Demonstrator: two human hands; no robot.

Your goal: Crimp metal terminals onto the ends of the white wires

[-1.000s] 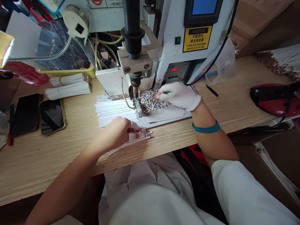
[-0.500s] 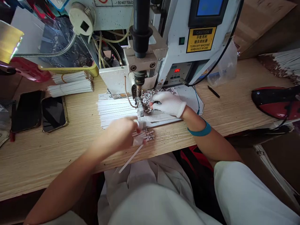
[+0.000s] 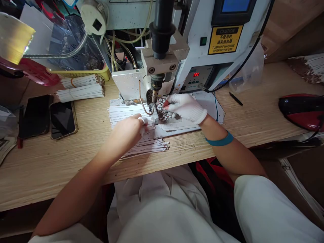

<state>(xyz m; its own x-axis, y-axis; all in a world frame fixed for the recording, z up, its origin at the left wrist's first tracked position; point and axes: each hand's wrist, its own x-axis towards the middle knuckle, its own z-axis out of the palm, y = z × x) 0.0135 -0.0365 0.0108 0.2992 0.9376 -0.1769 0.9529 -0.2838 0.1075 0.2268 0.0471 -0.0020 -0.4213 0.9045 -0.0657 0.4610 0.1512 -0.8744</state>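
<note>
My left hand (image 3: 129, 133), with white coverings on its fingertips, is closed in a pinch over the row of flat white strips (image 3: 116, 116) left of the machine's nozzle (image 3: 154, 96). What it pinches is hidden. A second group of white strips (image 3: 149, 147) lies at the table's front, small pieces at their right ends. My right hand (image 3: 187, 108) wears a white glove with bare fingertips. Its thumb and finger come together over a pile of small white and brown pieces (image 3: 164, 114), right of the nozzle. Whether a piece is between them is too small to tell.
The machine (image 3: 197, 64) stands at the back with a caution label. Left are two phones (image 3: 63, 119), bundled strips (image 3: 82, 92) and a yellow basket (image 3: 107, 73). A black pen-like stick (image 3: 236, 99) and a red and black object (image 3: 301, 111) lie right.
My left hand has moved up from the front strips to the row on the board; the loose strip below it no longer hangs over the edge. My right hand stays at the pile.
</note>
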